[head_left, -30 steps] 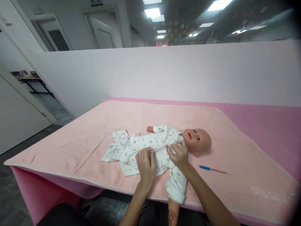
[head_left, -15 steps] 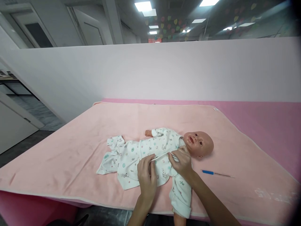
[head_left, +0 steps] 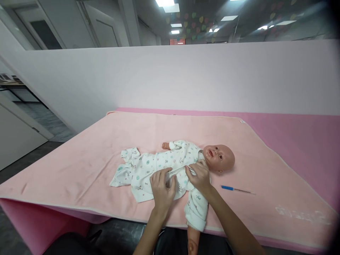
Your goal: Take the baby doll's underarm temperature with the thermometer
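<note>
A baby doll (head_left: 220,158) lies on its back on a pale pink blanket (head_left: 79,166), head to the right. It wears a white printed romper (head_left: 156,164). My left hand (head_left: 161,187) pinches the romper's front edge at the doll's belly. My right hand (head_left: 198,176) grips the same edge at the chest, just below the chin. The fabric strip runs taut between both hands. One doll arm in a white sleeve (head_left: 197,209) hangs over the table's near edge.
A blue-handled thin stick (head_left: 236,190) lies on the blanket right of the doll. A pink mat (head_left: 305,141) covers the table under the blanket. A white partition wall (head_left: 170,78) stands right behind the table. Floor and a door lie at left.
Both hands stay on the romper's front edge and have drawn slightly closer together. The camera view has shifted a little; the doll has not moved.
</note>
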Action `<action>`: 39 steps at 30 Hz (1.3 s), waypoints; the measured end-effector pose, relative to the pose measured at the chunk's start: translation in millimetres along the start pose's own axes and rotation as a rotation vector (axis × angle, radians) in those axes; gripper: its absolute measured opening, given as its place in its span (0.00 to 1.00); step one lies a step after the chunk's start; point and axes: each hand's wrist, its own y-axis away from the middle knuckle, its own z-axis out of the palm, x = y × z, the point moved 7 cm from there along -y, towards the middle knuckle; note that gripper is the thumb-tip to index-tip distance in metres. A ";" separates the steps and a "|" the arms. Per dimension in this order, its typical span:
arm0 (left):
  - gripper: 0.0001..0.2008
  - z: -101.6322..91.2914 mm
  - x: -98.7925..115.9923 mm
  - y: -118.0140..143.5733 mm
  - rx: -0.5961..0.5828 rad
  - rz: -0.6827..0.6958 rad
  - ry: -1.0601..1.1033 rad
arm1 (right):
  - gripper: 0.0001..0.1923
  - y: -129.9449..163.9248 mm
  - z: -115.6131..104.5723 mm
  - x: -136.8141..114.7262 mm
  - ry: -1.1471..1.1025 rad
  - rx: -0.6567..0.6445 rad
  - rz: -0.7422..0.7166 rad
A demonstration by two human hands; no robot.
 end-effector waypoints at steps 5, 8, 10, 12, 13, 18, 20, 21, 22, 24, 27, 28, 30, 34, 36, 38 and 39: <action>0.08 0.7 -0.5 0.5 0.039 0.008 -0.041 | 0.10 0.4 0.7 1.9 0.023 -0.014 -0.009; 0.09 0.9 -0.2 2.4 0.060 0.010 -0.066 | 0.11 1.6 0.9 3.4 0.026 -0.016 -0.015; 0.10 1.9 1.4 4.1 0.059 0.018 -0.103 | 0.12 2.2 1.0 4.2 0.029 -0.021 -0.016; 0.11 3.5 3.8 5.2 0.050 0.028 -0.144 | 0.12 2.5 1.0 4.5 0.029 -0.026 -0.021; 0.11 4.1 5.1 5.5 0.047 0.032 -0.162 | 0.13 2.5 0.9 4.6 0.029 -0.026 -0.022; 0.12 5.8 9.8 5.1 0.041 0.035 -0.204 | 0.13 1.9 -0.6 5.2 0.027 -0.010 -0.026; 0.12 6.8 10.4 5.2 0.028 0.038 -0.206 | 0.13 2.1 -1.0 5.3 0.030 -0.006 -0.027; 0.11 7.1 10.5 5.4 0.024 0.040 -0.204 | 0.14 2.3 -1.0 5.4 0.032 -0.006 -0.026; 0.11 7.3 10.5 5.7 0.023 0.041 -0.200 | 0.14 2.6 -1.0 5.5 0.034 -0.005 -0.026; 0.11 7.0 10.4 6.5 0.030 0.043 -0.190 | 0.14 3.3 -0.7 6.0 0.037 -0.004 -0.023; 0.11 5.7 10.3 7.2 0.054 0.040 -0.164 | 0.14 4.2 0.2 7.7 0.041 -0.001 -0.009; 0.11 5.1 10.2 7.3 0.065 0.038 -0.152 | 0.14 4.4 0.7 8.2 0.042 -0.002 -0.004; 0.10 4.0 9.9 7.4 0.081 0.035 -0.123 | 0.15 4.4 1.4 8.9 0.044 -0.005 0.003; 0.08 2.9 8.7 7.4 0.084 0.020 -0.096 | 0.14 4.1 1.4 9.0 0.039 -0.012 0.012; 0.07 2.6 8.9 7.3 0.078 0.017 -0.091 | 0.14 4.1 1.3 9.0 0.034 -0.014 0.018; 0.06 2.2 9.5 7.1 0.070 0.019 -0.081 | 0.14 4.2 1.1 9.0 0.031 -0.011 0.023; 0.07 1.9 9.6 7.0 0.068 0.019 -0.075 | 0.14 4.2 0.9 9.0 0.031 -0.008 0.024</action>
